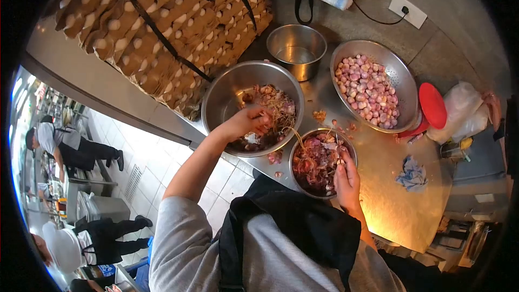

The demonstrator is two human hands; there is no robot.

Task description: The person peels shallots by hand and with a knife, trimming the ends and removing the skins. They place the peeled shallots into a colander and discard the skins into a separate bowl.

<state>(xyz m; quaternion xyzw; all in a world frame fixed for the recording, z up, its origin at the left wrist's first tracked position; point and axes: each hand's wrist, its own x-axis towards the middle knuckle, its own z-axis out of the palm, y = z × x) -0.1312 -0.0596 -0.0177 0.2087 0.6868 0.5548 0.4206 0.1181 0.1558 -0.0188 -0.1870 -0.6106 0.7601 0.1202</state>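
Over the large steel bowl my left hand is closed, its fingertips curled in. Whether it holds something is hard to see. Onion roots and dry skins lie in that bowl below it. My right hand is closed on a small knife whose thin blade points away from me, above the right side of a smaller steel bowl. Purple shallot peelings fill the smaller bowl. Behind stands a perforated colander of peeled shallots.
Stacked egg trays border the counter at back left. A steel pot sits behind the bowls. To the right are a red lid, plastic bags and a crumpled cloth. Two people stand at left.
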